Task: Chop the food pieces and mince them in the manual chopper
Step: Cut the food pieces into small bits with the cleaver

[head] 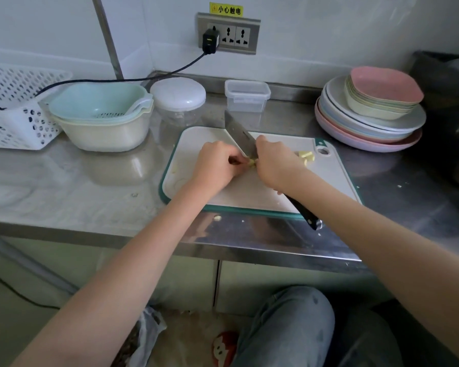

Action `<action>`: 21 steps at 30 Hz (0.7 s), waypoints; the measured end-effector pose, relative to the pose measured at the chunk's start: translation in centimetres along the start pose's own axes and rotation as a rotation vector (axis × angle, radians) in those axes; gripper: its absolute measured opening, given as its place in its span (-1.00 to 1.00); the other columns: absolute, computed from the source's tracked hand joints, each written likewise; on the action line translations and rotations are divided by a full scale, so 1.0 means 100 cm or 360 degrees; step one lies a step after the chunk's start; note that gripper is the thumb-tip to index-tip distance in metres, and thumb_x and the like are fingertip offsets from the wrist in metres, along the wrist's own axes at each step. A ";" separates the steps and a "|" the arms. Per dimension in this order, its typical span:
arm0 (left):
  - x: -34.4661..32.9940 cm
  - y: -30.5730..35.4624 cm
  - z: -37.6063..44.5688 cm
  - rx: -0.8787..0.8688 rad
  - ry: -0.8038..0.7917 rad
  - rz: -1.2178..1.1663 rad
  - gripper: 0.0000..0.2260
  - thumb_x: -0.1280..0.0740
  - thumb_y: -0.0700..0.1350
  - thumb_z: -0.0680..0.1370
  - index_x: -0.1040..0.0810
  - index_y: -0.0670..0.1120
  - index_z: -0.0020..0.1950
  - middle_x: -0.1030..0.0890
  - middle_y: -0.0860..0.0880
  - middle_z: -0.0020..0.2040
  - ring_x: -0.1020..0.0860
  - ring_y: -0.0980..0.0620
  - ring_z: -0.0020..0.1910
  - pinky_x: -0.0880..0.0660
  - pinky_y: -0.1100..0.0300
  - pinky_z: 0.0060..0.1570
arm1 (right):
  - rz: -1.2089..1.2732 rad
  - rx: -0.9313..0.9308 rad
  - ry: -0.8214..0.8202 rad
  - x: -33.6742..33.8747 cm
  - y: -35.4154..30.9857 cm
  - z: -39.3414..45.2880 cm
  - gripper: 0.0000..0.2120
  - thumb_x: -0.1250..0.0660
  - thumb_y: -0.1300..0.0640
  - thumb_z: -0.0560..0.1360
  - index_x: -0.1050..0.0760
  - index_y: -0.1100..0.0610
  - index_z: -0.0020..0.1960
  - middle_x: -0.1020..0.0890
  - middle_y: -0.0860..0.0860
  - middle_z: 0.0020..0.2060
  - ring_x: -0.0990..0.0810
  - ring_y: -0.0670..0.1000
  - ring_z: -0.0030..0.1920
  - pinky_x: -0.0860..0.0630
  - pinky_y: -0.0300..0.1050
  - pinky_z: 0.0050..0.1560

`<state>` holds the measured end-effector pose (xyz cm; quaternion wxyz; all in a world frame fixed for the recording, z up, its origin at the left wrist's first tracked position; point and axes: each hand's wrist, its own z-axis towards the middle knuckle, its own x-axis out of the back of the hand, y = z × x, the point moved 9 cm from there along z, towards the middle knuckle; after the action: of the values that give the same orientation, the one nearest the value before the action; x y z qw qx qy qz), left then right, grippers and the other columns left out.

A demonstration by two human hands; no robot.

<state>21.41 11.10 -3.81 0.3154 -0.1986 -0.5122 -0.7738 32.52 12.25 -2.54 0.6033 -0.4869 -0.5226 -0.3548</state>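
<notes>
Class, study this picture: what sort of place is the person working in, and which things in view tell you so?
Most likely a kitchen, perhaps a shared or workplace one. A stainless steel counter carries a cutting board where a knife is chopping food, and stacked plates and bowls sit beside it.

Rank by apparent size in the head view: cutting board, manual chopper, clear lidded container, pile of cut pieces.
1. cutting board
2. manual chopper
3. clear lidded container, though it sits about as far back as the chopper and looks only somewhat smaller
4. pile of cut pieces
</notes>
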 end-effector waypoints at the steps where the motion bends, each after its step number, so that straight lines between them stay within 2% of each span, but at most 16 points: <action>1: 0.001 0.001 0.000 -0.0010 0.0006 0.0000 -0.92 -0.50 -0.18 0.41 -0.72 -0.11 -0.12 -0.71 -0.06 -0.17 -0.65 0.00 -0.16 -0.50 0.22 -0.05 | 0.0062 0.0004 -0.0038 0.000 0.003 0.001 -0.92 -0.12 0.24 0.55 -0.20 0.18 -0.02 -0.43 0.14 -0.24 -0.46 0.11 -0.38 -0.41 -0.04 -0.49; 2: 0.001 0.001 0.000 -0.0027 0.0008 0.0002 -0.92 -0.49 -0.18 0.41 -0.72 -0.12 -0.12 -0.71 -0.06 -0.17 -0.65 0.00 -0.17 -0.50 0.23 -0.05 | 0.0209 -0.0011 -0.0096 -0.001 0.011 0.001 -0.92 -0.13 0.20 0.56 -0.23 0.19 -0.03 -0.46 0.14 -0.31 -0.46 0.10 -0.45 -0.40 -0.10 -0.56; 4: 0.001 0.003 -0.001 -0.0044 -0.0021 -0.0004 -0.89 -0.50 -0.17 0.41 -0.72 -0.15 -0.10 -0.71 -0.08 -0.16 -0.65 0.00 -0.17 -0.50 0.22 -0.06 | 0.0618 -0.0118 -0.0182 0.000 0.031 -0.002 -0.89 -0.13 0.17 0.56 -0.30 0.22 0.01 -0.50 0.17 -0.44 -0.46 0.10 -0.55 -0.44 -0.15 -0.54; 7: 0.000 -0.001 -0.003 0.0019 -0.0146 -0.0118 -0.73 -0.53 -0.17 0.38 -0.67 -0.13 0.06 -0.69 -0.10 -0.01 -0.65 0.02 -0.03 -0.50 0.24 0.07 | 0.0860 -0.0256 -0.0094 0.008 0.052 -0.010 -0.79 -0.13 0.14 0.58 -0.29 0.15 0.20 -0.52 0.18 -0.42 -0.48 0.11 -0.51 -0.50 -0.07 -0.48; 9: 0.006 -0.001 -0.005 0.0032 -0.0134 -0.0184 -0.63 -0.53 -0.15 0.38 -0.62 -0.13 0.17 -0.64 -0.10 0.12 -0.61 0.04 0.10 -0.45 0.34 0.13 | 0.0785 -0.0212 -0.0020 0.017 0.049 -0.014 -0.77 -0.12 0.13 0.59 -0.29 0.12 0.23 -0.54 0.16 -0.41 -0.50 0.07 -0.53 -0.49 -0.14 -0.54; 11: 0.014 -0.002 -0.007 0.0038 -0.0081 -0.0158 -0.64 -0.52 -0.14 0.40 -0.61 -0.14 0.18 -0.62 -0.10 0.15 -0.59 0.05 0.13 -0.41 0.43 0.08 | 0.0685 -0.0130 0.0020 0.024 0.040 -0.014 -0.79 -0.10 0.13 0.58 -0.31 0.14 0.20 -0.55 0.14 -0.40 -0.52 0.05 -0.55 -0.48 -0.16 -0.58; 15: 0.017 -0.001 -0.010 -0.0012 -0.0022 0.0006 -0.86 -0.50 -0.19 0.42 -0.71 -0.16 -0.04 -0.71 -0.09 -0.09 -0.66 0.02 -0.10 -0.40 0.53 -0.12 | 0.0589 -0.0066 -0.0002 0.017 0.021 -0.015 -0.86 -0.11 0.14 0.60 -0.29 0.20 0.08 -0.51 0.16 -0.34 -0.51 0.07 -0.56 -0.41 -0.20 -0.65; 21: 0.015 -0.002 -0.007 -0.0050 0.0034 0.0095 -0.95 -0.50 -0.18 0.40 -0.72 -0.13 -0.16 -0.71 -0.06 -0.19 -0.64 0.01 -0.21 -0.45 0.31 -0.14 | 0.0286 -0.0018 0.0000 0.005 0.003 -0.015 -0.92 -0.09 0.18 0.60 -0.23 0.19 -0.01 -0.45 0.15 -0.29 -0.57 0.16 -0.48 -0.55 -0.01 -0.56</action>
<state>20.17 10.08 -3.32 0.3404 -0.2105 -0.4905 -0.7741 33.32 10.90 -2.07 0.6300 -0.5351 -0.4748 -0.3021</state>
